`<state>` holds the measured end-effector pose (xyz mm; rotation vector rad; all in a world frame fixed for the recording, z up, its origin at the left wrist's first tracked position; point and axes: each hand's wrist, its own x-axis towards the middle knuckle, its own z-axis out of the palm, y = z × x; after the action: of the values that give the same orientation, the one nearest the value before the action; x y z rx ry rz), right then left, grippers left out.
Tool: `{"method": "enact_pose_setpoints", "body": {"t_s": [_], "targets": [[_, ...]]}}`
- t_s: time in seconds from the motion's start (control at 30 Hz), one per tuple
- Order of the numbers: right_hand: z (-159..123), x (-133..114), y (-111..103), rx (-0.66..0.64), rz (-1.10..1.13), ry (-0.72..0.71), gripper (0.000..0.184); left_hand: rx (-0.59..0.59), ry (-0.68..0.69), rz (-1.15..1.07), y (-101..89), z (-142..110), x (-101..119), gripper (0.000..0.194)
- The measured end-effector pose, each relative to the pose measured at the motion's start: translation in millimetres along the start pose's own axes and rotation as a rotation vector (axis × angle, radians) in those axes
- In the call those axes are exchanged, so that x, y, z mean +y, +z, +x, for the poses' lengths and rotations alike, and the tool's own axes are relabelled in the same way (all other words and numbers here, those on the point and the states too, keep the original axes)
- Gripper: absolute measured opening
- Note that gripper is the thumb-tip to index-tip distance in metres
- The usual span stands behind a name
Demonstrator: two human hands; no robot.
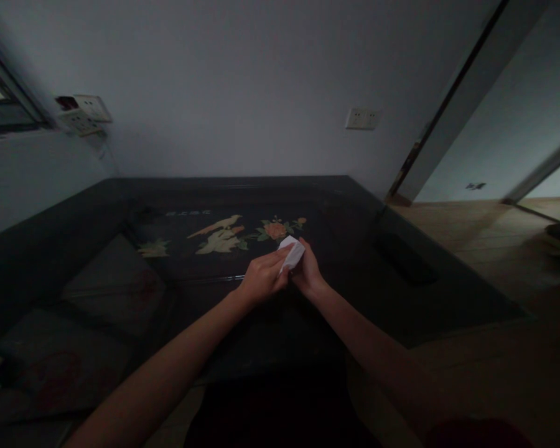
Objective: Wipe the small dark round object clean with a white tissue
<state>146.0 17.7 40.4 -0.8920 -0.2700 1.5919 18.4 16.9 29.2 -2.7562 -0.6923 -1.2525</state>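
A small white folded piece of paper (293, 250) is between my two hands, above the dark glass-topped table (345, 218). My left hand (266, 274) grips it from the left, thumb below and fingers along its upper side. On the other side my right hand (308, 267) is closed round its right edge. Part of the paper is covered by my fingers. Just beyond the hands, a bird and flower picture (224, 236) decorates the tabletop.
Wall sockets (363, 118) sit on the wall behind the table, with more sockets (91, 109) at the left corner. A dark flat object (404, 258) shows at the table's right. Wooden floor (466, 230) lies to the right.
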Motion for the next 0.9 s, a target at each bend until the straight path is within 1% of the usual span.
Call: {"method": "enact_pose_setpoints", "body": {"t_s": [0.1, 0.2, 0.3, 0.37, 0.43, 0.5, 0.53, 0.63, 0.7, 0.8, 0.83, 0.9], "targets": [[-7, -1, 4, -0.002, -0.039, -0.024, 0.032, 0.003, -0.071, -0.018, -0.5, -2, -2, 0.039], [-13, -2, 8, 0.01, -0.055, -0.043, 0.034, 0.029, -0.09, -0.032, 0.0, -2, -5, 0.04], [-13, -2, 10, 0.022, -0.062, -0.019, 0.035, 0.041, -0.115, -0.077, 0.2, 0, -7, 0.039], [-11, -3, 9, 0.008, -0.041, -0.015, 0.034, 0.035, -0.171, -0.135, -0.6, 1, -8, 0.037], [-8, -4, 8, -0.017, -0.011, -0.012, 0.034, 0.037, -0.258, -0.207, -1.7, 1, -9, 0.031], [-6, -6, 5, -0.047, -0.014, 0.013, 0.035, 0.074, -0.399, -0.289, -2.1, 0, -11, 0.026], [-6, -8, 4, -0.054, -0.022, 0.025, 0.035, 0.11, -0.499, -0.327, -1.7, -1, -13, 0.027], [-7, -15, 2, -0.034, -0.036, 0.028, 0.035, 0.28, -0.866, -0.449, 2.0, -2, -22, 0.042], [-8, -20, 1, -0.018, -0.019, 0.019, 0.036, 0.409, -1.071, -0.58, 6.0, -1, -29, 0.041], [-11, -29, 2, -0.016, 0.027, 0.013, 0.04, 0.572, -1.269, -0.895, 11.3, 1, -37, 0.027], [-12, -32, 3, -0.012, 0.045, 0.006, 0.041, 0.606, -1.324, -1.011, 12.0, 3, -37, 0.024], [-12, -40, 3, -0.001, 0.068, -0.017, 0.042, 0.638, -1.438, -1.208, 11.3, 6, -35, 0.021]]}}
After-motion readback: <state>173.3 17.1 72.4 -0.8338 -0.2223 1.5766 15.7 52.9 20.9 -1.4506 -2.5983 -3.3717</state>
